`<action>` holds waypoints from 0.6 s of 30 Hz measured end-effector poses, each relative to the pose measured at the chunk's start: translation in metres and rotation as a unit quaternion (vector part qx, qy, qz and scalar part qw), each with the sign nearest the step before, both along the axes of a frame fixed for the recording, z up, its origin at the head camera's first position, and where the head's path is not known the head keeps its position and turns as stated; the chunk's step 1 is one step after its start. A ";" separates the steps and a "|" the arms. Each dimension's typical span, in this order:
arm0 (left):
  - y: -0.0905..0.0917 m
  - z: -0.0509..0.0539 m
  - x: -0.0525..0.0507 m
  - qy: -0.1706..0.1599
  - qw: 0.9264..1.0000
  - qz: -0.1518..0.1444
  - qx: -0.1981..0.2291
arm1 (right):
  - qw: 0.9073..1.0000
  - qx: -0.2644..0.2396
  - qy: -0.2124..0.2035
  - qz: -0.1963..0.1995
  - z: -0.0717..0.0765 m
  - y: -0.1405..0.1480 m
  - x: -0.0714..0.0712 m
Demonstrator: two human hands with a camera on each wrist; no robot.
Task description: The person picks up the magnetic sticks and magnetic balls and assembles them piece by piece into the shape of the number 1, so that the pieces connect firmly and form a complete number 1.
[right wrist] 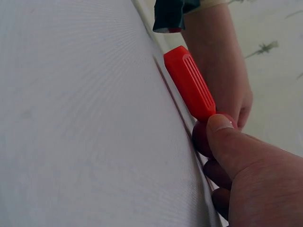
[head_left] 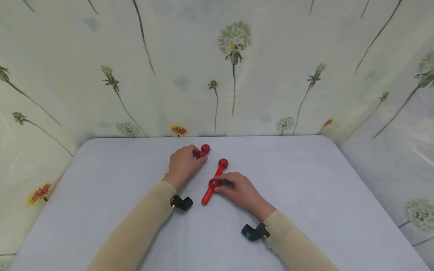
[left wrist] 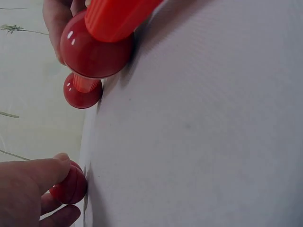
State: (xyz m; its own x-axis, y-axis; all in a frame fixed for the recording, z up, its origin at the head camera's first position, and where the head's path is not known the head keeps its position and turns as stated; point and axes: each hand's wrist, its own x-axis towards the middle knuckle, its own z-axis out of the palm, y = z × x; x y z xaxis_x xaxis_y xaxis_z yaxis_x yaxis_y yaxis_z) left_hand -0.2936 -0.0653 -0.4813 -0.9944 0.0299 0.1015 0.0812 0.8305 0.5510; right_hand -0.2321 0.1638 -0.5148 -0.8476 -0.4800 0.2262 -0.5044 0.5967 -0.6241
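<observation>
With thumb and fingertips my left hand point(head_left: 183, 165) pinches a glossy red ball point(head_left: 201, 154) near the table's far edge. Another red ball point(head_left: 205, 148) sits just beyond it; whether the two touch, I cannot tell. My right hand point(head_left: 242, 191) grips a red ball point(head_left: 213, 183) midway along a line of parts on the table. A ridged red rod point(head_left: 207, 197) extends from that ball toward me. On its far side a second red rod point(head_left: 219, 171) leads to an end ball point(head_left: 223, 163). In the right wrist view the thumb presses the gripped ball beside the near rod point(right wrist: 190, 82).
A white cloth point(head_left: 298, 177) covers the table. Behind and at both sides hangs a curtain point(head_left: 190, 56) printed with dandelions. Each wrist wears a small dark camera, one on the left point(head_left: 183, 203) and one on the right point(head_left: 254, 232).
</observation>
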 end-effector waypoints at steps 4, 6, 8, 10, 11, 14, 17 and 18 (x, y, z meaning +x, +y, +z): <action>-0.002 -0.003 0.001 0.000 1.000 0.010 0.005 | 1.000 0.001 -0.001 0.001 0.002 -0.002 0.001; -0.002 -0.003 0.002 -0.002 1.000 0.012 0.008 | 1.000 0.003 -0.004 -0.002 0.002 -0.002 0.002; -0.003 -0.001 0.004 -0.004 1.000 0.013 0.014 | 1.000 0.003 -0.003 -0.005 0.003 -0.002 0.002; -0.004 0.001 0.007 -0.005 1.000 0.015 0.023 | 1.000 0.002 -0.001 -0.007 0.002 -0.002 0.002; -0.004 0.003 0.008 -0.005 0.999 0.016 0.030 | 1.000 0.002 0.002 -0.007 0.002 -0.002 0.002; -0.007 0.008 0.015 0.004 0.999 0.015 0.047 | 1.000 0.004 0.008 -0.007 0.001 -0.001 0.002; -0.013 0.012 0.022 0.015 0.998 0.006 0.065 | 1.000 0.004 0.010 -0.006 0.001 0.000 0.002; -0.015 0.013 0.024 0.019 0.997 0.003 0.071 | 1.000 0.004 0.010 -0.006 0.001 0.000 0.002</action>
State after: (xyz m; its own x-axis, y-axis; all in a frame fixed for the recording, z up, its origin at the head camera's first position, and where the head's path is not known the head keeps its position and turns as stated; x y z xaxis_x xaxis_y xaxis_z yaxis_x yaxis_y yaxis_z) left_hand -0.2693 -0.0805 -0.4684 -0.9897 0.0076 0.1428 0.1008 0.7454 0.6590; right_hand -0.2302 0.1636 -0.5137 -0.8489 -0.4708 0.2402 -0.5095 0.6077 -0.6092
